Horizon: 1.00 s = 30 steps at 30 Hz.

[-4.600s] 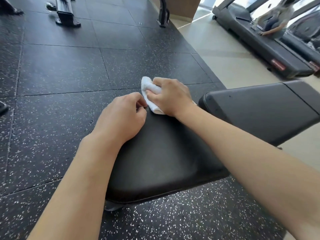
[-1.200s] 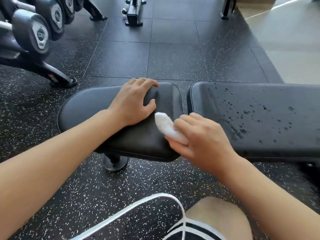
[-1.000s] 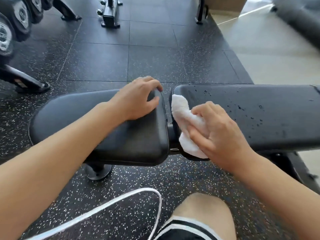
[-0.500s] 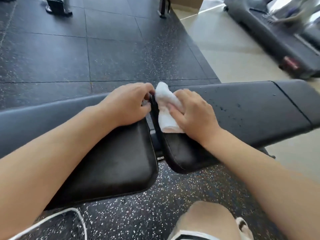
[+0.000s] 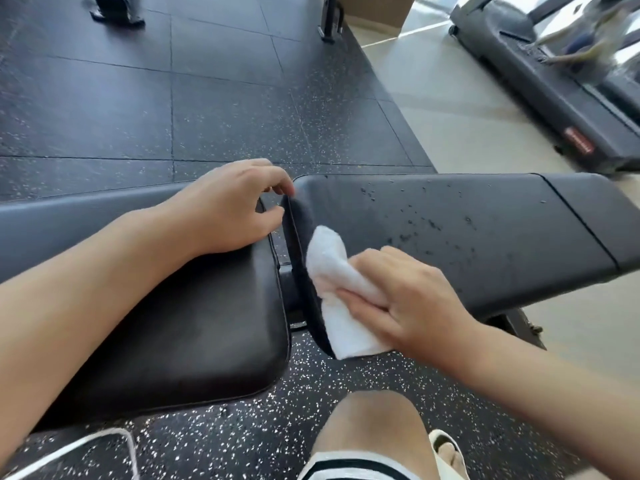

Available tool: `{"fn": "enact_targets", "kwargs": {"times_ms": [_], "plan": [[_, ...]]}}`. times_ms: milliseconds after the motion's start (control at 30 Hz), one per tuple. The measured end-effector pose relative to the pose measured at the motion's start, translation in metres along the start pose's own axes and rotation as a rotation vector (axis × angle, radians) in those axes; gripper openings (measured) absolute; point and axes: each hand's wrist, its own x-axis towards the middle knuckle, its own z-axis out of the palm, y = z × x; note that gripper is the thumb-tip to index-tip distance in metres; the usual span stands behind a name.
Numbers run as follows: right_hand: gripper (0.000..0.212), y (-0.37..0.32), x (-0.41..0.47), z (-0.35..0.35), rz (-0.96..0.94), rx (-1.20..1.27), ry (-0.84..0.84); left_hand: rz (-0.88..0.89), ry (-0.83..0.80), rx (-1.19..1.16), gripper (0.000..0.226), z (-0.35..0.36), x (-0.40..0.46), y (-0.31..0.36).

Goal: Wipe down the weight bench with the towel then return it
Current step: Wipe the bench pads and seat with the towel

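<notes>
The black weight bench has two pads: a seat pad at left and a long back pad at right, dotted with water droplets. My right hand grips a folded white towel and presses it against the near left end of the back pad, beside the gap between the pads. My left hand rests on the seat pad's far right corner, fingers curled near the gap, holding nothing.
Speckled black rubber floor tiles stretch beyond the bench. A treadmill stands at the upper right on pale flooring. My bare knee and a sandal sit below the bench. Equipment feet show at the top.
My right hand has slid the towel from the far corner of the back pad's end down toward its near edge. My left hand stays on the seat pad.
</notes>
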Motion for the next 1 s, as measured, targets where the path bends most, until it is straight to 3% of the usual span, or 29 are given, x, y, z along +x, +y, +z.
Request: {"fn": "enact_targets", "kwargs": {"times_ms": [100, 267, 433, 600, 700, 800, 867, 1000], "plan": [[0.034, 0.014, 0.011, 0.001, -0.032, -0.036, 0.026, 0.022, -0.004, -0.016, 0.027, 0.000, -0.002, 0.003], [0.029, 0.050, 0.114, 0.016, 0.218, -0.063, 0.150, 0.015, 0.028, -0.003, 0.025, 0.003, -0.003, 0.005], [0.025, 0.062, 0.176, 0.024, 0.253, -0.120, 0.094, -0.046, 0.065, 0.020, 0.023, 0.002, -0.006, 0.012], [0.022, 0.043, 0.099, 0.015, 0.062, -0.022, 0.155, -0.032, 0.069, 0.066, 0.023, 0.002, -0.010, 0.019], [0.023, 0.027, 0.027, 0.004, -0.110, 0.021, 0.146, 0.077, 0.058, 0.065, 0.021, 0.008, -0.010, 0.027], [0.029, 0.037, 0.015, 0.003, -0.216, 0.062, 0.079, 0.184, 0.030, 0.080, 0.026, 0.015, -0.009, 0.033], [0.029, 0.055, 0.042, 0.003, -0.138, 0.022, 0.100, 0.183, 0.005, 0.053, 0.034, 0.015, -0.009, 0.031], [0.029, 0.107, 0.105, 0.001, 0.206, -0.024, 0.157, 0.152, -0.020, 0.005, 0.036, 0.012, -0.009, 0.027]]}}
